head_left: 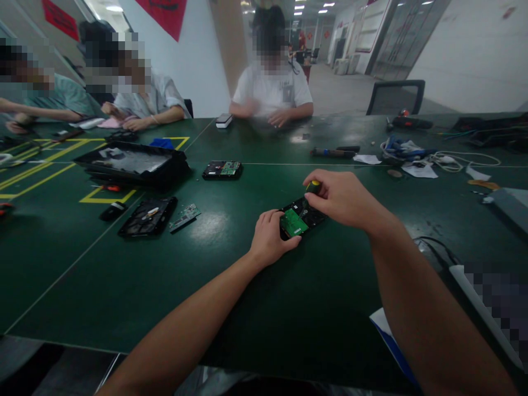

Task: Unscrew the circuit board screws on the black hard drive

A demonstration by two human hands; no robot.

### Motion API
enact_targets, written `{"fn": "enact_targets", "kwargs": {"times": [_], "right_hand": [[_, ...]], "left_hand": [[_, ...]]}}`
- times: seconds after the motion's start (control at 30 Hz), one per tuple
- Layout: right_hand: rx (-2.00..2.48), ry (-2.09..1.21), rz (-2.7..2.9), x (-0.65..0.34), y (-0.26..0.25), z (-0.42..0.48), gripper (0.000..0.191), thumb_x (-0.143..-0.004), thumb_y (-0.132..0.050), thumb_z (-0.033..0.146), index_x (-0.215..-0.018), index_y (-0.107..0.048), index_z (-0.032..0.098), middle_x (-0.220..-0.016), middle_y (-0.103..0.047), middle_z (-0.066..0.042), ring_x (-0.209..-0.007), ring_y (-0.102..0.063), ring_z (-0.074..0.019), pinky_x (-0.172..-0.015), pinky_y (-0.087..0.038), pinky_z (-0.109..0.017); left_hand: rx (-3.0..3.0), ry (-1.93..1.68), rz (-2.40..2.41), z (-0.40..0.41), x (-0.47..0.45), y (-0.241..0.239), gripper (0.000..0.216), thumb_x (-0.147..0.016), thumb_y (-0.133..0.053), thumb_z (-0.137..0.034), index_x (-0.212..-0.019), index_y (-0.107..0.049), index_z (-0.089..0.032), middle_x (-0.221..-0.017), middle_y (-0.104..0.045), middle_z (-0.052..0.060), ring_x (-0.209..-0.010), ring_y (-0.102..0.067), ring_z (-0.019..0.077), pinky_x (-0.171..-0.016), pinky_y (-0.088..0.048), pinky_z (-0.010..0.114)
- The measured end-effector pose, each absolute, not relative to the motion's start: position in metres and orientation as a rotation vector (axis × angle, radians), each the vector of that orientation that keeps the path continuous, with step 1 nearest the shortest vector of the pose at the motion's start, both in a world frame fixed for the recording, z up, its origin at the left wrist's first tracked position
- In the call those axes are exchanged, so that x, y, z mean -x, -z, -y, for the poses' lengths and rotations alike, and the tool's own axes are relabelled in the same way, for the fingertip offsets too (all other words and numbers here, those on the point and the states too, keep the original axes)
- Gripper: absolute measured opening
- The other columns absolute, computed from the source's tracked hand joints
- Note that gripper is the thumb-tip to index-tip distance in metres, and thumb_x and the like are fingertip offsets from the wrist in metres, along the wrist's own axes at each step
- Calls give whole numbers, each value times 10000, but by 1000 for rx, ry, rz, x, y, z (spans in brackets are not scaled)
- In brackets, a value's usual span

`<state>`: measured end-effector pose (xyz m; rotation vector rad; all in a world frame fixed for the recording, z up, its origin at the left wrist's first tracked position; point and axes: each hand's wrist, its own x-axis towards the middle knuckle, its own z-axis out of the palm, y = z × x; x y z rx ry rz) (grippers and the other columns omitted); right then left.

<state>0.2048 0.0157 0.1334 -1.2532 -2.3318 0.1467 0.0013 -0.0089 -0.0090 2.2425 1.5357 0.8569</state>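
Observation:
A black hard drive with a green circuit board facing up lies on the table before me. My left hand grips its near left end, thumb along the front edge and fingers over the far side. Above the drive's right part, my right hand is closed around a screwdriver with a yellow and dark handle. The screwdriver points down at the drive; its tip is too small to make out. Farther off to the left sits another hard drive, apart from both hands.
On the left are a black tray, a black casing and a loose circuit board. Tools, cables and paper scraps lie at the far right. Three people sit across the green table.

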Motion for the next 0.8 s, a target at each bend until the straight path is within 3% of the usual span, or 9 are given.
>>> {"fn": "enact_targets", "kwargs": {"times": [0.3,0.5,0.63,0.8], "right_hand": [[1347,-30,2314,-206,-131,-19,194,-885,-620,299,-991,-724,175,-825,-731,-62,-722,-648,-212,-693,-440,-325],[1234,-94,2337,-198,-132,-16,269,-924,-625,329,-1122,-735,183,-1035,-715,-98,-888,-648,-236,-804,-463,-349],[1189,-183,2308,-193,-130,-15,304,-997,-537,363,-1153,-743,203,-1020,-694,-105,-966,-632,-252,-869,-468,-379],[1119,-289,2279,-193,-133,-13,281,-981,-551,284,-1201,-703,200,-1112,-721,-89,-1000,-645,-242,-884,-462,-365]], "left_hand": [[-2262,-865,-1543,8,-2,11,682,-751,-800,-507,-1299,-536,-199,-1343,-586,127,-1296,-515,330,-1131,-434,508],[-2264,-871,-1539,8,-1,12,687,-753,-800,-508,-1303,-536,-194,-1349,-584,132,-1301,-509,331,-1134,-428,514],[-2269,-887,-1532,7,-2,13,687,-750,-801,-515,-1296,-543,-188,-1347,-586,136,-1298,-510,331,-1133,-427,514],[-2272,-888,-1528,8,-2,12,696,-759,-797,-517,-1312,-539,-183,-1353,-582,141,-1302,-507,334,-1133,-427,512]]}}
